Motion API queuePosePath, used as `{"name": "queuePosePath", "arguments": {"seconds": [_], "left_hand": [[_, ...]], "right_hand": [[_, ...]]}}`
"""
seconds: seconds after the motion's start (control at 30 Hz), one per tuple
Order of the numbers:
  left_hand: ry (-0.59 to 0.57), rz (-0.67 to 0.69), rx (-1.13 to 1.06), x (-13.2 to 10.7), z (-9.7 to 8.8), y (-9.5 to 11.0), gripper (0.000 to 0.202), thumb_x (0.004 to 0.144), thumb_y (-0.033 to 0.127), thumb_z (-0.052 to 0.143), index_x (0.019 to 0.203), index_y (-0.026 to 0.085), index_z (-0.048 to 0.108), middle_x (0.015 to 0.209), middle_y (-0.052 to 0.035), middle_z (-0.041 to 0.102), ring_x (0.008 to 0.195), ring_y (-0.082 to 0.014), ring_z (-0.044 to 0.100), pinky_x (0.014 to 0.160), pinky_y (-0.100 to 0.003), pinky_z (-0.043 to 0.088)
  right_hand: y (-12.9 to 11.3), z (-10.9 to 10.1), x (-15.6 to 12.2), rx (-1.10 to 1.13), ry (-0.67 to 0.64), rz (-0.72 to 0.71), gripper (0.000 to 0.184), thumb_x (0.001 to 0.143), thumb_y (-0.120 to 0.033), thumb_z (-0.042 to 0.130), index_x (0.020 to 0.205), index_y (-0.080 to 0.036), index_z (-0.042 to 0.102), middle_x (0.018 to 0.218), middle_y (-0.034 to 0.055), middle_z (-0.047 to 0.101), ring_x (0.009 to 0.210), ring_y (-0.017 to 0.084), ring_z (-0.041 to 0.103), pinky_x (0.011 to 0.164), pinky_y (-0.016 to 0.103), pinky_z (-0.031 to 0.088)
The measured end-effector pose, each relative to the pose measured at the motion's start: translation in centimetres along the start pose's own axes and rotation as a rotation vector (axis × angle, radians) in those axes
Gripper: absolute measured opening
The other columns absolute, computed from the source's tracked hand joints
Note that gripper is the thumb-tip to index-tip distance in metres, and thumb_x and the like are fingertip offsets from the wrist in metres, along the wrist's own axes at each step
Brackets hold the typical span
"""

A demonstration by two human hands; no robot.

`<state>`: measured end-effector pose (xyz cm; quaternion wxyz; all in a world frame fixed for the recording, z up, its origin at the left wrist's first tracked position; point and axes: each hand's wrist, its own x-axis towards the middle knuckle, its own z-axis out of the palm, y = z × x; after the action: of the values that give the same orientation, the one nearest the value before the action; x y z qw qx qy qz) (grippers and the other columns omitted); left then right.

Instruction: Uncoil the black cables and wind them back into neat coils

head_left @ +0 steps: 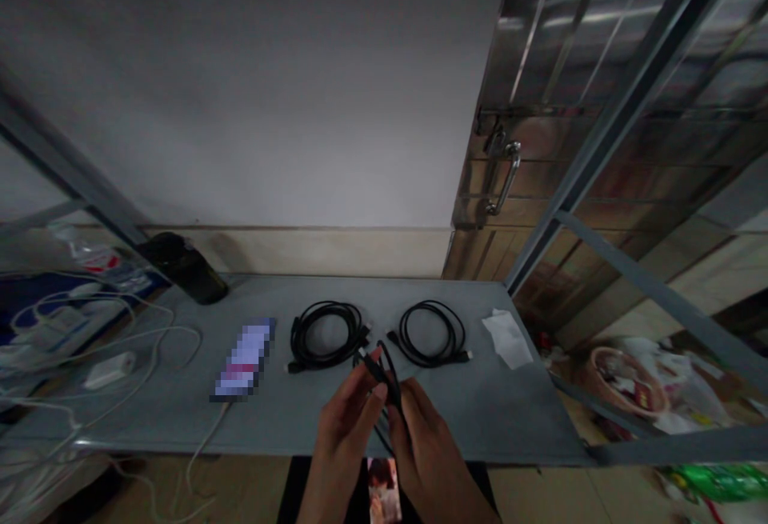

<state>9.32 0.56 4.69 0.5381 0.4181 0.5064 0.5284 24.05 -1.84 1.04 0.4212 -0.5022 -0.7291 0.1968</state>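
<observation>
A black cable (pixel 391 388) is between my two hands, just over the front part of the grey table. My left hand (pixel 350 416) pinches it between thumb and fingertips. Closed around its lower part is my right hand (pixel 423 436); the fingers partly hide the bundle. Beyond my hands lie two more black cables wound into rings: a thicker coil (pixel 298 342) on the left and a thinner coil (pixel 461 338) on the right. Both have plug ends sticking out.
A lit phone (pixel 243 360) with a charging cord lies left, near a dark bottle (pixel 189 268) and tangled white cords (pixel 159 336). White paper (pixel 508 338) lies right. Metal posts (pixel 618 116) frame the table (pixel 504 412). Another lit screen (pixel 384 492) shows below my hands.
</observation>
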Motion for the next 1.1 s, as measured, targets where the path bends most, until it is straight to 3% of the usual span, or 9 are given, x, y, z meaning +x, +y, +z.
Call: {"name": "queuePosePath", "arguments": {"seconds": [0.17,0.27,0.37,0.5,0.63,0.77,0.93,1.03,1.1], "left_hand": [[0.044,-0.013,0.009,0.4,-1.0,-0.2,0.069,0.087,0.058,0.093,0.147,0.028,0.078,0.145,-0.0099,0.081,0.131,-0.0335,0.078,0.114,-0.042,0.063],[0.069,0.010,0.018,0.7,-2.2,-0.5,0.074,0.089,0.060,0.090,0.152,0.025,0.073,0.122,-0.0082,0.085,0.103,-0.0253,0.083,0.097,-0.035,0.067],[0.072,0.030,0.065,1.0,-3.6,-0.8,0.073,0.092,0.058,0.088,0.156,0.026,0.070,0.100,-0.0021,0.078,0.084,-0.0172,0.076,0.087,-0.028,0.064],[0.094,0.081,0.037,1.3,-5.6,-0.7,0.075,0.093,0.056,0.087,0.160,0.030,0.065,0.109,-0.0039,0.079,0.083,-0.0171,0.073,0.086,-0.031,0.063],[0.096,0.066,0.010,1.7,-6.6,-0.3,0.080,0.094,0.059,0.085,0.163,0.027,0.060,0.119,-0.0100,0.082,0.088,-0.0227,0.077,0.079,-0.035,0.065],[0.117,0.088,0.096,2.1,-6.8,-0.7,0.074,0.092,0.061,0.086,0.153,0.024,0.070,0.117,-0.0107,0.084,0.091,-0.0247,0.078,0.079,-0.034,0.065],[-0.038,0.092,0.395,0.6,-8.6,-5.5,0.055,0.091,0.072,0.079,0.118,0.024,0.087,0.092,-0.0086,0.082,0.091,-0.0296,0.079,0.091,-0.041,0.064],[0.031,0.082,0.573,-1.4,-11.3,-9.9,0.054,0.077,0.081,0.085,0.094,0.030,0.089,0.096,-0.0116,0.085,0.096,-0.0371,0.080,0.094,-0.049,0.065],[0.062,0.138,0.655,-2.7,-13.4,-12.4,0.050,0.078,0.082,0.083,0.092,0.034,0.090,0.110,-0.0125,0.086,0.115,-0.0419,0.078,0.109,-0.055,0.060]], "right_hand": [[0.3,-1.2,-0.4,0.283,0.074,0.192,0.037,0.122,-0.039,0.042,0.150,-0.030,0.064,0.146,0.0087,0.075,0.138,0.023,0.072,0.118,0.036,0.060],[1.2,-2.6,-0.6,0.382,0.178,0.338,0.038,0.123,-0.049,0.041,0.132,-0.028,0.072,0.125,0.0072,0.082,0.118,0.021,0.079,0.108,0.032,0.061],[2.3,-4.7,-0.9,0.410,0.304,0.391,0.045,0.122,-0.055,0.040,0.111,-0.026,0.073,0.099,0.0049,0.080,0.097,0.021,0.077,0.097,0.033,0.060],[3.9,-8.0,-2.0,0.467,0.415,0.442,0.044,0.119,-0.060,0.048,0.105,-0.025,0.070,0.079,0.0011,0.070,0.079,0.021,0.070,0.083,0.035,0.057],[5.0,-10.6,-3.3,0.660,0.532,0.471,0.040,0.114,-0.062,0.060,0.102,-0.025,0.067,0.069,-0.0034,0.055,0.059,0.017,0.055,0.056,0.031,0.048],[5.3,-12.1,-4.0,0.768,0.611,0.429,0.041,0.112,-0.057,0.067,0.087,-0.025,0.061,0.068,-0.0039,0.048,0.058,0.015,0.049,0.054,0.029,0.047],[5.1,-13.3,-4.3,0.788,0.708,0.429,0.044,0.110,-0.062,0.068,0.087,-0.025,0.062,0.065,-0.0050,0.043,0.056,0.014,0.044,0.051,0.029,0.044],[4.7,-14.5,-4.5,0.787,0.754,0.423,0.051,0.108,-0.062,0.071,0.077,-0.024,0.056,0.063,-0.0046,0.040,0.053,0.014,0.040,0.050,0.030,0.042],[4.3,-15.5,-4.7,0.757,0.797,0.418,0.057,0.104,-0.061,0.075,0.070,-0.024,0.048,0.062,-0.0040,0.039,0.052,0.013,0.039,0.049,0.031,0.042]]}}
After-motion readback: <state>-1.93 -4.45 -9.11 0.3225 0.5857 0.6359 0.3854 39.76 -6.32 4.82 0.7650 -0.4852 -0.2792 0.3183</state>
